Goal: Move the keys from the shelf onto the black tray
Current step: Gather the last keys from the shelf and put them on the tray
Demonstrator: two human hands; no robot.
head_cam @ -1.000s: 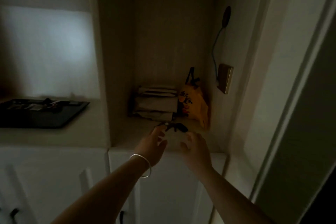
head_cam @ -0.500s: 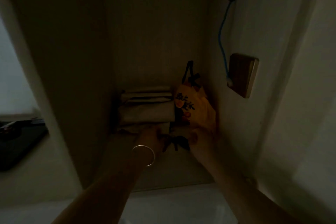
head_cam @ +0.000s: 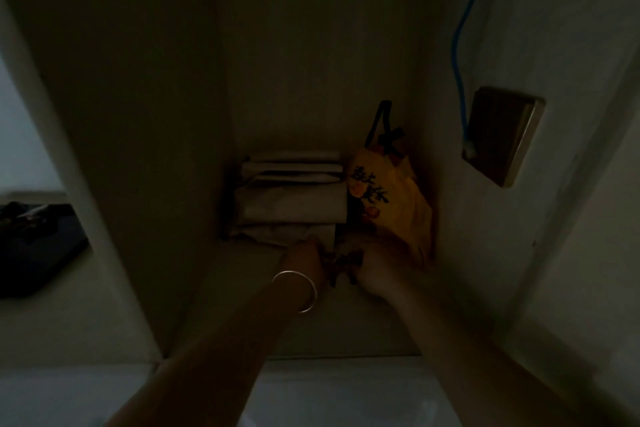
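The scene is very dark. A small dark bunch of keys lies on the shelf floor inside a narrow alcove. My left hand, with a silver bangle on its wrist, and my right hand meet around the keys, fingers curled onto them from both sides. Most of the keys are hidden between the hands. The black tray lies on a counter at the far left, beyond the alcove's side wall, with small items on it.
Behind the hands stands a stack of folded pale paper bags and a yellow printed bag with a black strap. A wall socket plate with a blue cable is on the right wall. The alcove's left partition separates shelf and tray.
The view has moved closer into the alcove. Both hands have drawn together around the keys, the right hand coming down from the yellow bag.
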